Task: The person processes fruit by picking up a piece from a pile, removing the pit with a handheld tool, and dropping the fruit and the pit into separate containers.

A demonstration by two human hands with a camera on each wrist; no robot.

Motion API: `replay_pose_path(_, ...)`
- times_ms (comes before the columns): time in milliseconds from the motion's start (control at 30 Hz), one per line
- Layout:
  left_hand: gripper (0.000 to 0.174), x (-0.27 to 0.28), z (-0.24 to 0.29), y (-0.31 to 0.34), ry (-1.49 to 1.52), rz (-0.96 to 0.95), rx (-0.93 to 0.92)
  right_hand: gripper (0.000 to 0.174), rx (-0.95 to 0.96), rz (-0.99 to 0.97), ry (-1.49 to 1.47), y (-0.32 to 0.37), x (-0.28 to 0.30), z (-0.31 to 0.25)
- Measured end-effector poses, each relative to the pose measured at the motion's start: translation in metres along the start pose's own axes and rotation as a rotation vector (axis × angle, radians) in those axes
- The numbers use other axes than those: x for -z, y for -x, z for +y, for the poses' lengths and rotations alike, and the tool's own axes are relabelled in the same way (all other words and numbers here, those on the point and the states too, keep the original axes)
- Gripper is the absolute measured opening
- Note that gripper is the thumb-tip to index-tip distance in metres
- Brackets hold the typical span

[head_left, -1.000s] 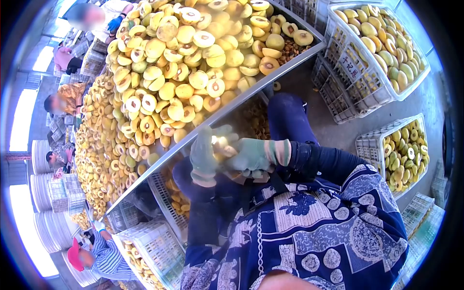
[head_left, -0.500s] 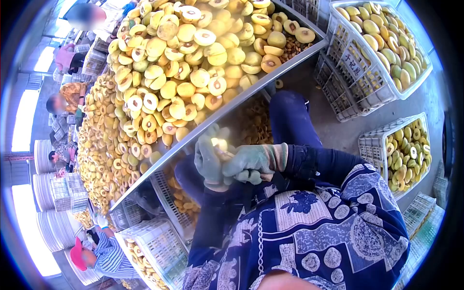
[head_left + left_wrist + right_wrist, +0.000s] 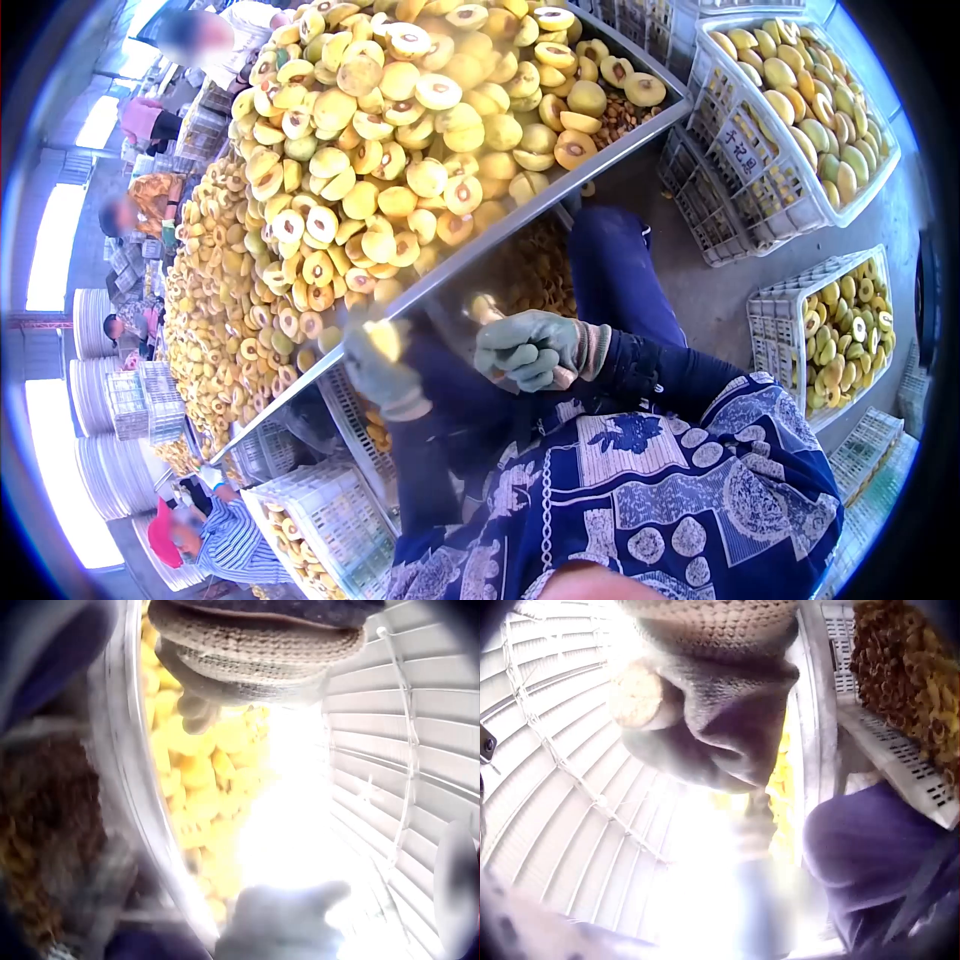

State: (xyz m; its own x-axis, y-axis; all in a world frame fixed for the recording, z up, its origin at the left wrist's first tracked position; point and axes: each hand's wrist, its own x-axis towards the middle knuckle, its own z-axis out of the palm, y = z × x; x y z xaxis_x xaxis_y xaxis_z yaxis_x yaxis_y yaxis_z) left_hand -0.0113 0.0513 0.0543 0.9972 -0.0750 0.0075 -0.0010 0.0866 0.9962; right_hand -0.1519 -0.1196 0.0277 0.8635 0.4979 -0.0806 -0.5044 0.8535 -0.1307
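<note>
My left hand (image 3: 375, 352), in a grey-green glove, holds a yellow peach half (image 3: 384, 337) just below the metal rim of the table (image 3: 520, 213). In the left wrist view the gloved left hand (image 3: 196, 712) shows curled fingers against a blur of yellow fruit. My right hand (image 3: 518, 355), also gloved, is curled round a small tool with a wooden handle (image 3: 637, 694) above my lap. The right hand (image 3: 705, 727) fills the top of the right wrist view. A big heap of halved yellow peaches (image 3: 400, 150) covers the table ahead.
White crates of whole peaches (image 3: 800, 100) and cut peaches (image 3: 835, 320) stand on the floor at the right. A crate of brown pits (image 3: 530, 268) sits under the table, and another crate (image 3: 320, 510) is at the lower left. Other people work along the left side.
The hands, held together around a peach a second ago, have parted. The left hand has moved left and down with a peach half; the right hand stays in place with the tool.
</note>
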Motion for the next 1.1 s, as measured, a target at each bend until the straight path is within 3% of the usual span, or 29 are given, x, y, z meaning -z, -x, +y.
replay_pose_path(33, 0.04, 0.016, -0.021, -0.019, -0.099, 0.265, -0.208, 0.026, -0.019, 0.051, -0.027, -0.003, 0.006, -0.002)
replay_pose_path(67, 0.045, 0.047, -0.021, -0.038, -0.163, 0.051, -0.207, 0.026, -0.024, 0.05, -0.023, -0.004, 0.006, -0.006)
replay_pose_path(133, 0.047, 0.068, 0.006, -0.052, -0.873, -0.06, -0.15, 0.023, -0.021, 0.52, 0.15, -0.011, 0.003, -0.011)
replay_pose_path(167, 0.046, 0.062, 0.004, -0.051, -1.175, 0.06, -0.496, 0.023, -0.023, 0.514, 0.154, -0.015, 0.002, -0.012)
replay_pose_path(200, 0.05, 0.04, 0.018, -0.047, -1.103, 0.055, -0.281, 0.022, -0.02, 0.535, 0.186, -0.018, 0.002, -0.012)
replay_pose_path(300, 0.06, 0.006, -0.008, -0.074, -1.036, -0.117, -0.388, 0.017, -0.022, 0.583, 0.277, -0.025, -0.002, -0.008)
replay_pose_path(333, 0.062, -0.01, -0.016, -0.085, -1.05, -0.199, -0.457, 0.018, -0.035, 0.509, 0.305, -0.027, 0.005, -0.006)
replay_pose_path(400, 0.058, -0.046, -0.028, -0.101, -1.15, -0.217, -0.621, 0.021, -0.023, 0.677, 0.785, -0.031, 0.006, -0.002)
replay_pose_path(433, 0.052, -0.061, -0.025, -0.104, -1.24, -0.244, -0.465, 0.021, -0.022, 0.688, 0.785, -0.029, 0.005, -0.003)
replay_pose_path(467, 0.052, -0.059, -0.035, -0.112, -1.233, -0.25, -0.464, 0.021, -0.059, 0.704, 0.812, -0.026, 0.004, -0.005)
replay_pose_path(533, 0.045, -0.055, -0.049, -0.133, -0.772, -0.227, -0.348, 0.022, -0.091, 0.721, 0.84, -0.02, -0.002, -0.012)
replay_pose_path(567, 0.041, -0.046, -0.046, -0.13, -0.457, -0.221, -0.095, 0.022, -0.048, 0.711, 0.805, -0.016, -0.008, -0.017)
replay_pose_path(600, 0.04, -0.044, -0.035, -0.119, -0.153, -0.238, 0.005, 0.021, -0.008, 0.698, 0.767, -0.013, -0.013, -0.021)
replay_pose_path(667, 0.044, -0.027, -0.041, -0.102, -0.002, -0.338, -0.002, 0.02, -0.011, 0.682, 0.793, -0.013, -0.027, -0.027)
replay_pose_path(700, 0.047, -0.021, -0.045, -0.092, 0.047, -0.396, -0.027, 0.019, 0.069, 0.652, 0.801, -0.015, -0.038, -0.03)
replay_pose_path(733, 0.046, -0.021, -0.036, -0.076, -0.597, -0.505, -0.517, 0.018, 0.15, 0.623, 0.81, -0.019, -0.044, -0.03)
replay_pose_path(800, 0.051, -0.041, -0.02, -0.042, 0.481, -0.377, 0.317, 0.017, 0.186, 0.607, 0.871, -0.032, -0.034, -0.023)
replay_pose_path(933, 0.057, -0.066, -0.005, 0.003, 0.417, -0.34, 0.317, 0.022, 0.258, 0.642, 0.922, -0.032, -0.035, -0.013)
replay_pose_path(1000, 0.058, -0.071, -0.01, 0.013, 0.429, -0.321, 0.294, 0.03, 0.326, 0.799, 1.304, -0.029, -0.033, -0.009)
replay_pose_path(1100, 0.06, -0.079, -0.004, 0.027, 0.381, -0.298, 0.24, 0.034, 0.336, 0.821, 1.461, -0.028, -0.025, -0.002)
